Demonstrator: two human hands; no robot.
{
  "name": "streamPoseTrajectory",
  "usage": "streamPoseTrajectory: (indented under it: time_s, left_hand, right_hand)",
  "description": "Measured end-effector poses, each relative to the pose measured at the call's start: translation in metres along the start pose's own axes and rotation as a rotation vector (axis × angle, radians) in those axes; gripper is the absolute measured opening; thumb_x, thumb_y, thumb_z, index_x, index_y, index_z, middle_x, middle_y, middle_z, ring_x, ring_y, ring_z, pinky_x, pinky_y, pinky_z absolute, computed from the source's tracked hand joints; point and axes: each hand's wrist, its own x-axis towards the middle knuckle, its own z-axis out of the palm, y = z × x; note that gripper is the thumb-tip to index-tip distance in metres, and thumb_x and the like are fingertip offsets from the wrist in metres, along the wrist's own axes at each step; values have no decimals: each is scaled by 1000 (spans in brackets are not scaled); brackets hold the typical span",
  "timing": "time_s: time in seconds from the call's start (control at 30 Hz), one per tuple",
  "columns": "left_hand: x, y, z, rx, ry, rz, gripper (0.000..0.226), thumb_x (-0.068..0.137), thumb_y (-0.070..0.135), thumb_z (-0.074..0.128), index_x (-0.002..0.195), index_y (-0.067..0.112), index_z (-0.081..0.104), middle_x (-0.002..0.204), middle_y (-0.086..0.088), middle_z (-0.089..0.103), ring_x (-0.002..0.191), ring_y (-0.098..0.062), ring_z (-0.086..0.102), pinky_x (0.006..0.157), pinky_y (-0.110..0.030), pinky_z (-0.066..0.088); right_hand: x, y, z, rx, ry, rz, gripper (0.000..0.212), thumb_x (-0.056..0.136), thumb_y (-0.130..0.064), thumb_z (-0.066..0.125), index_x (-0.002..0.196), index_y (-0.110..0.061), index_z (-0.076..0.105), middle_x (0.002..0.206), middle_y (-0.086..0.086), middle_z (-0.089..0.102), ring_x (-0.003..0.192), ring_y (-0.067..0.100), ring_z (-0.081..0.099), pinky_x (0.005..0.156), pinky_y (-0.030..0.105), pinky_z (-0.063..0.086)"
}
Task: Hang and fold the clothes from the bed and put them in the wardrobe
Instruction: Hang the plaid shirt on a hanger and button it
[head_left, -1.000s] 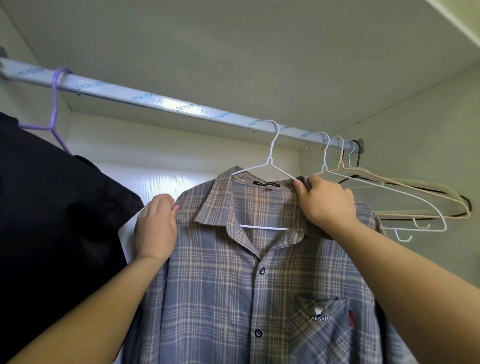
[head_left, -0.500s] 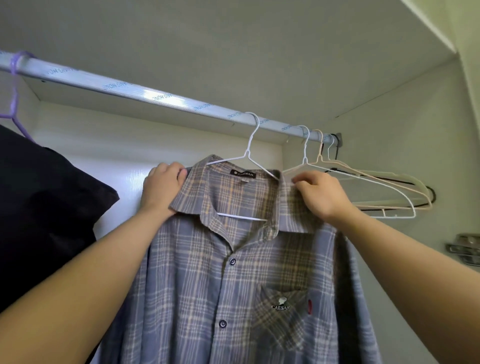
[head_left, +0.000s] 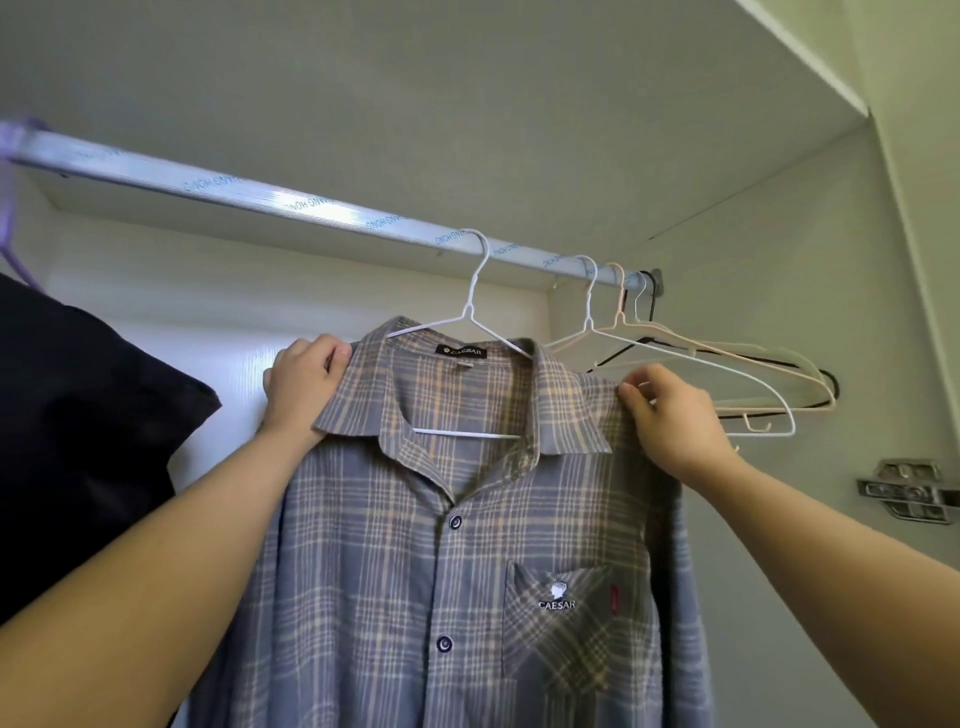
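Plaid shirt (head_left: 467, 545), grey-blue with pale yellow lines, hangs on a white wire hanger (head_left: 457, 432) whose hook sits over the silver rail (head_left: 291, 202) inside the wardrobe, towards the rail's right end. The shirt faces the camera, buttoned from just under the open collar downwards, and its chest pocket (head_left: 558, 605) bears the word CAESAR in white beside a small red tab. A black label with the same word shows inside the back of the collar. The left hand (head_left: 304, 384) holds the shirt's shoulder just beside the collar, its fingers curled over the top edge of the cloth and clamped on it. The right hand (head_left: 670, 415) is at the other shoulder, where thumb and fingertips pinch a small fold of fabric near the collar point. Both forearms reach up from the lower corners of the view. Just to the right of the shirt, several empty hangers (head_left: 589, 312) in white, beige and black are bunched at the end of the rail, close to the wardrobe's side wall (head_left: 779, 312). A metal hinge (head_left: 904, 493) is fixed lower on that wall. On the far left a dark garment (head_left: 78, 415) hangs from a purple hanger (head_left: 23, 127), blurred at the frame's edge.
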Motion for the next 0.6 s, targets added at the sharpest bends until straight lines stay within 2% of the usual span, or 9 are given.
streamPoseTrajectory:
  time_s: [0.17, 0.23, 0.33, 0.43, 0.5, 0.6]
  left_hand:
    - [-6, -3, 1, -22, -19, -8, 29, 107, 27, 44, 102, 12, 68, 96, -14, 60, 101, -35, 53, 89, -45, 39]
    - [-6, -5, 0, -69, -21, -12, 30, 107, 25, 44, 100, 7, 68, 95, -14, 63, 96, -35, 56, 83, -42, 42]
    - [-11, -15, -1, -138, 4, -62, 33, 106, 25, 45, 92, 3, 65, 88, -14, 66, 86, -32, 57, 73, -38, 39]
    - [-19, -32, -3, -144, 5, -84, 31, 106, 30, 45, 89, 10, 61, 79, -3, 62, 79, -26, 56, 67, -33, 34]
    - [-23, -46, -4, -111, -25, -88, 24, 106, 30, 45, 92, 18, 59, 80, 4, 61, 80, -23, 56, 70, -32, 36]
    - [-26, -62, -2, -39, -62, -114, 21, 106, 27, 41, 96, 21, 57, 90, -3, 64, 84, -28, 58, 74, -36, 42]
  right_hand:
    - [11, -15, 2, 26, 28, 7, 20, 105, -31, 48, 107, -20, 64, 91, -4, 60, 87, 18, 52, 78, 30, 36]
    - [13, -22, 4, 45, 18, 33, 24, 105, -32, 46, 106, -17, 64, 95, -1, 63, 89, 21, 54, 79, 32, 38]
    - [13, -22, 8, 140, -3, 131, 35, 104, -35, 46, 96, -10, 69, 97, 8, 69, 90, 27, 61, 83, 40, 47]
    - [12, -18, 8, 273, -41, 219, 34, 102, -35, 47, 87, -15, 70, 99, 2, 70, 94, 23, 62, 85, 40, 47]
    - [14, -16, 5, 257, -67, 221, 33, 102, -38, 45, 83, -24, 67, 103, 0, 68, 98, 24, 61, 87, 37, 42]
    - [16, -15, 0, 76, -116, 210, 48, 104, -47, 32, 80, -20, 63, 105, 8, 62, 101, 30, 56, 88, 37, 38]
